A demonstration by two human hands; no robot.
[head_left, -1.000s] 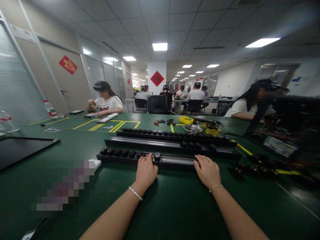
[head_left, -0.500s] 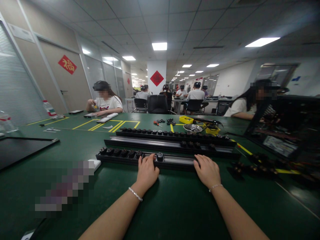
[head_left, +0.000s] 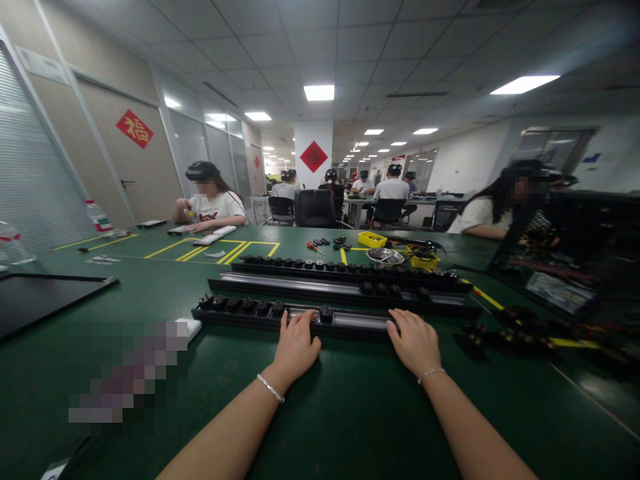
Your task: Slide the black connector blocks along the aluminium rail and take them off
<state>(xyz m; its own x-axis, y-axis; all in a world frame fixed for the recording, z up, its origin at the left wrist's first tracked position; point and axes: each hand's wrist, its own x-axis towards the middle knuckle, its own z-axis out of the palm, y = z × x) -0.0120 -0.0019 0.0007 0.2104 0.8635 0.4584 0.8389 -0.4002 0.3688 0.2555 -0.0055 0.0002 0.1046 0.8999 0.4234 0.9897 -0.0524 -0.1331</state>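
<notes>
In front of me a long black rail (head_left: 357, 321) with a grey channel lies across the table. Several round black socket-like modules (head_left: 248, 305) sit in its left part. One single module (head_left: 326, 313) stands apart from them, near the middle. My left hand (head_left: 299, 343) reaches over the rail with its fingers spread, the index fingertip beside the single module. Farther along, my right hand (head_left: 414, 341) grips the near edge of the rail, its fingertips over the channel. The undersides of both hands are hidden.
Behind lie a second rail (head_left: 300, 285) with a few modules and a third rail (head_left: 280, 263) lined with them. Loose black parts (head_left: 515, 337) are at right. A metal dish (head_left: 385, 256), yellow bin (head_left: 373, 239) and screwdriver (head_left: 315, 247) lie farther back. Co-workers sit across the table.
The single module has slid a little to the right along the rail and looks turned, with my left fingers following it. My right hand has stayed in place.
</notes>
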